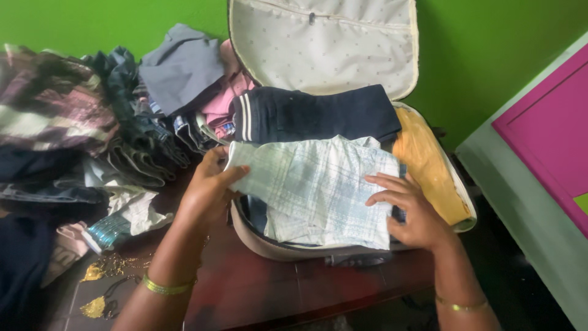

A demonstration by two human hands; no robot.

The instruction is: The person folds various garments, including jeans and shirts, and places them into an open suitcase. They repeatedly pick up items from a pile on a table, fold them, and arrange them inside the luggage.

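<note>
Pale blue-and-white checked folded shirt (315, 190) lies on top of the contents of the open beige suitcase (263, 245), covering most of the front half. Left hand (205, 190) has its grip closed on the shirt's left edge, thumb on top, fingers tucked under. Right hand (407, 211) presses the shirt's right edge, fingers spread flat, grip open, not clasping anything. Both wrists wear thin gold bangles.

Behind the shirt in the suitcase: dark navy folded garment with white stripes (312, 113), touching the shirt's far edge. Mustard-yellow cloth (425, 165) is packed along the right wall, just beside the right hand. Suitcase lid (324, 43) stands upright against the green wall (496, 55), with a dotted cream lining.

Left of the suitcase: loose pile of mixed clothes (122, 122), grey, pink, plaid and denim. Suitcase sits on dark red floor tiles (257, 294).
</note>
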